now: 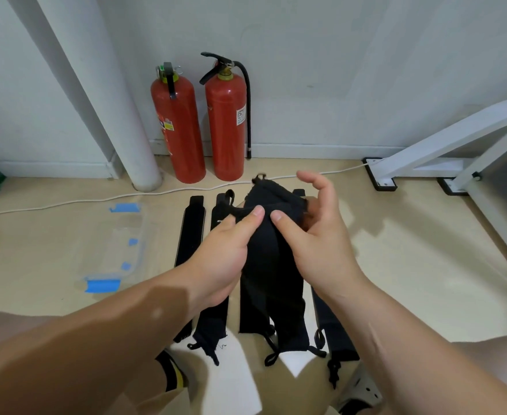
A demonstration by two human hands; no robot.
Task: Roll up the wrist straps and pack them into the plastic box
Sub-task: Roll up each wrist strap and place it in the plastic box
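Both hands are up at centre, working one black strap lifted off the floor. The left hand grips it from 9 o'clock, thumb on top, the other fingers curled under the cloth, a tight pinch. The right hand comes in from 3 o'clock: thumb pressed onto the front of the strap, lower fingers tucked behind it, forefinger lifted and hooked in the air, touching nothing. The two thumbs sit almost side by side. The top of the strap is bunched between the hands at 12 o'clock, and the tail hangs down to 6 o'clock, looped cords at the end.

More straps lie flat on the floor in a row beneath, running from 12 to 6. The clear box with blue clips sits on the floor at 9 o'clock, well apart from the hands; what's inside I cannot tell. Two red extinguishers stand against the wall at 12 o'clock, a white cable running past their feet.
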